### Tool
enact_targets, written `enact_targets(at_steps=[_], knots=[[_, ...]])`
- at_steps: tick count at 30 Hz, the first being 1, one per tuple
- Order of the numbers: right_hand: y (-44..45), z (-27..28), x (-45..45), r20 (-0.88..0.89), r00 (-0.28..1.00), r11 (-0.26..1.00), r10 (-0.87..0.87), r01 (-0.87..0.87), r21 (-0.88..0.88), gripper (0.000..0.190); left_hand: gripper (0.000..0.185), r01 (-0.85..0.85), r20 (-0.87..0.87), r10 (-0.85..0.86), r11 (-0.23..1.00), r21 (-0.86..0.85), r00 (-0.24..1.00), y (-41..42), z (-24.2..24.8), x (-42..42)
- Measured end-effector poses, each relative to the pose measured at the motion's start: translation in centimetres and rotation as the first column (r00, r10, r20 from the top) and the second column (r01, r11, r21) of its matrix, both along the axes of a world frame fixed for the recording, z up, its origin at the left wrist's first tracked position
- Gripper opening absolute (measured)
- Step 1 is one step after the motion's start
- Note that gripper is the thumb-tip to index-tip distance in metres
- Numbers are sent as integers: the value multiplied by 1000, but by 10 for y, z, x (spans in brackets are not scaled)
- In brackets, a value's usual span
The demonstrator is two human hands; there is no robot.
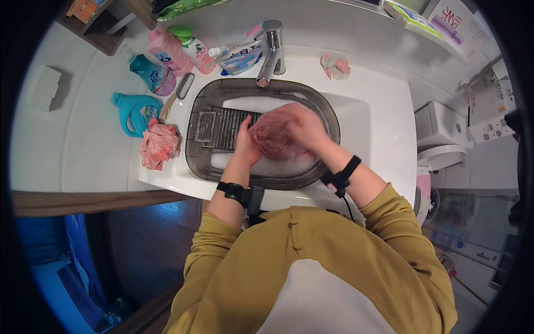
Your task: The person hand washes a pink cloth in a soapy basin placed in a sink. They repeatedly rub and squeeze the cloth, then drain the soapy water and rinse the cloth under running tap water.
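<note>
A wet pink cloth is bunched between my two hands over a grey translucent plastic washbasin. My left hand supports the cloth's left side, thumb raised. My right hand grips its right side, the fingers partly hidden by blur and cloth. White suds float in the basin below. A ribbed washboard with a soap tray lies at the basin's left, beside my left hand. The basin stands in a white sink, under a chrome faucet.
Left of the basin stand a teal detergent jug, several other bottles, a scrub brush and a crumpled pink cloth. Behind the sink lies a pink and grey scrunched cloth item. A toilet is at the right.
</note>
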State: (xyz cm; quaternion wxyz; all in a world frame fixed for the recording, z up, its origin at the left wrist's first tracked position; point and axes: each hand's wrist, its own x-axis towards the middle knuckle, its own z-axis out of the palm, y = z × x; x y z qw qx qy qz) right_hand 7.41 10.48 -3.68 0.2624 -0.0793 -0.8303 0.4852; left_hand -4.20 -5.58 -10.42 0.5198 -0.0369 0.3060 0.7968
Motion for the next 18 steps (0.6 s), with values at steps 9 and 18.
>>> enact_targets(at_steps=[9,18], knots=[[-8,13,-36,356,922,688,-155,-157,708,20,30,-303,-275,217,896,-325,937,36,5,28],[-16,4,-34,220,973,886,-63,-47,462,27,32,-244,-334,96,867,-434,938,27,-7,32]])
